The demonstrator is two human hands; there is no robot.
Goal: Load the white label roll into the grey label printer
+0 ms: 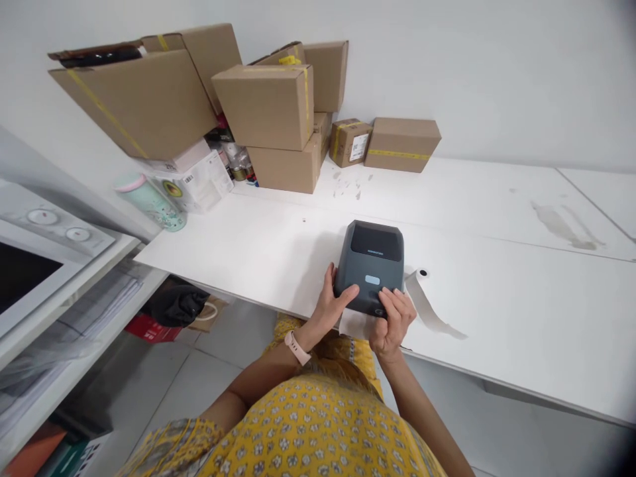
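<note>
A dark grey label printer [372, 265] with a glossy dark window and a light button is at the white table's front edge. My left hand [334, 298] grips its left side, thumb on the top face. At its front right corner, the fingers of my right hand [394, 318] press on the top, with the other fingers curled below. White paper [356, 323] hangs from beneath the printer's front, between my hands. Just right of it lies a small paper roll [422, 273], its strip [437, 318] partly unrolled on the tabletop.
Cardboard boxes [268, 109] are stacked at the back left, with two smaller cartons [402, 142] against the wall. A mint tumbler [154, 204] leans near a white box [199, 185]. At the left, a microwave [44, 245] sits on a shelf unit. The white table [521, 291] extends right.
</note>
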